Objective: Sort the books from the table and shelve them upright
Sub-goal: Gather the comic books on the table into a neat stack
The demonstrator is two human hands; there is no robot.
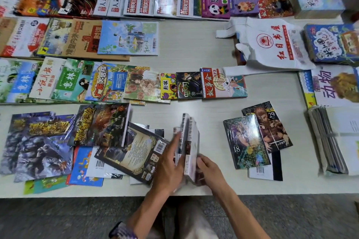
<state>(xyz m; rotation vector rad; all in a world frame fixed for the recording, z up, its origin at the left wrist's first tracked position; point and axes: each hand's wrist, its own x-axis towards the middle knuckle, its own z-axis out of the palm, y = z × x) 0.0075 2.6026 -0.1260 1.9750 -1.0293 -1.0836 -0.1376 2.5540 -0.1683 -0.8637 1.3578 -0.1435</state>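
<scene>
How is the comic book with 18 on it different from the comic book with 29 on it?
The book marked 18 lies on top, while the book marked 29 is partly tucked under its edge. Book 18 has its number low on the cover; book 29 has it near the top. Book 18's cover shows yellow and green; book 29's looks brown and reddish. Both lie flat on the table, dark and shiny in plastic wrap.

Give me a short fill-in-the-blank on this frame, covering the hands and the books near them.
1. Both hands hold a small stack of books standing on ____ between them.
2. The left hand presses the stack's ____ side.
3. The shrink-wrapped book beside number 18 carries the number ____.
4. The white bag has ____ printing.

Missing words: edge; left; 29; red
</scene>
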